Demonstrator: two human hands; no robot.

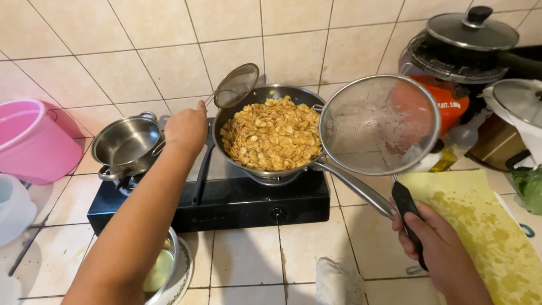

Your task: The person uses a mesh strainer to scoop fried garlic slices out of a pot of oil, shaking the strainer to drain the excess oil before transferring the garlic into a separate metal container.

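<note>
Here, left hand (186,129): fingers closed on small skimmer (236,86) handle, kept over the pan of fried chips (271,135).
Right hand (432,240): fingers clamped on large mesh strainer (379,125) handle, held level beside pan.

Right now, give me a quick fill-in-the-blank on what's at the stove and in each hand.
1. The right hand grips the black handle of a large mesh ____.
2. The frying pan holds golden fried ____.
3. The left hand holds a small skimmer above the pan's ____ edge.
4. Left of the pan, the steel pot is ____.

Missing: strainer; snacks; left; empty
</note>
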